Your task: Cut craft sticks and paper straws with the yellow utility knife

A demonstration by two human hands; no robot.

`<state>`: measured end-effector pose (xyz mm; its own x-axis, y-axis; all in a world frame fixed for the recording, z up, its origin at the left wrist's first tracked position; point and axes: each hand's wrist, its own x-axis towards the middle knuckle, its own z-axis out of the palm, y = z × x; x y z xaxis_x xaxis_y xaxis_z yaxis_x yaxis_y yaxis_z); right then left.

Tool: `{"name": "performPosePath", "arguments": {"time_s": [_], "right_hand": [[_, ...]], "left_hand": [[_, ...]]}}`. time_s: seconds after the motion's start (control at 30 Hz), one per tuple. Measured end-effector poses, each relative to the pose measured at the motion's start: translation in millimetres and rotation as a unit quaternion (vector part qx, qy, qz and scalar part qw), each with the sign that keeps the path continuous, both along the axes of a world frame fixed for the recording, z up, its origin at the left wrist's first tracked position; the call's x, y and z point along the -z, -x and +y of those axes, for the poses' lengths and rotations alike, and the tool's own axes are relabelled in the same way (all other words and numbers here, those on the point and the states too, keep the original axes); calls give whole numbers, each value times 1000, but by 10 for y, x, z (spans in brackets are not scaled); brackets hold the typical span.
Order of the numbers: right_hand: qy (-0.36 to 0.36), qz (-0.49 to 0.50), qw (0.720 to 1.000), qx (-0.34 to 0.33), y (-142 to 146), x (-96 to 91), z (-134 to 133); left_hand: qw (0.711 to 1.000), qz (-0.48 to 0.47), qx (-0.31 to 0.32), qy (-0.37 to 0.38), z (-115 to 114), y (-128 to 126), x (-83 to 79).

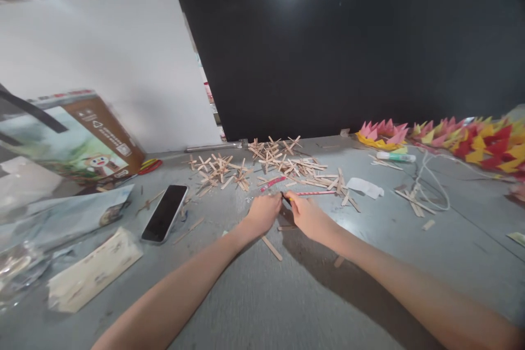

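Note:
My left hand (266,213) and my right hand (307,217) are close together over the middle of the grey table, fingers closed. A small dark object (286,197) shows at the right hand's fingertips, between the two hands; its kind is too small to tell. What the left fingers hold, if anything, is hidden. Just beyond the right hand lies a thin red-and-white patterned stick (316,193). Behind the left hand is a short red strip (272,183). A loose wooden craft stick (272,248) lies on the table below the left hand.
Behind the hands spreads a pile of wooden craft sticks (219,169), many crossed. To the left are a phone (165,213), a packet (96,270), scissors (150,165) and a printed box (98,136). Rightward lie a glue stick (396,157), a white cord (445,188) and folded paper crowns (383,134).

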<state>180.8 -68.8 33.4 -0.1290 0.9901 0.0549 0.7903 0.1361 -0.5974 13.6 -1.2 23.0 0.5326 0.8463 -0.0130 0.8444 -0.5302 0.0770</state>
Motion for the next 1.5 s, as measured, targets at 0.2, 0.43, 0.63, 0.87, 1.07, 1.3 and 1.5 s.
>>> {"name": "performPosePath", "arguments": {"time_s": [0.2, 0.43, 0.63, 0.87, 1.07, 1.3, 1.5], "right_hand": [[14, -7, 1000, 7, -6, -28, -41], [0, 44, 999, -16, -23, -21, 27], [17, 28, 999, -1, -23, -4, -16], [-9, 43, 999, -16, -17, 16, 90], [3, 17, 1000, 7, -26, 25, 10], [-4, 14, 1000, -14, -25, -9, 59], [-24, -49, 999, -3, 8, 4, -23]], "left_hand": [[1000, -9, -18, 4, -22, -20, -4], [1000, -5, -16, 4, -24, -17, 2], [1000, -6, -15, 3, -18, -27, 30], [1000, -4, -13, 18, -3, -23, -16], [1000, -4, -20, 13, -18, -31, -3], [1000, -25, 4, 16, 19, -15, 10], [997, -74, -9, 5, -14, 2, 25]]}}
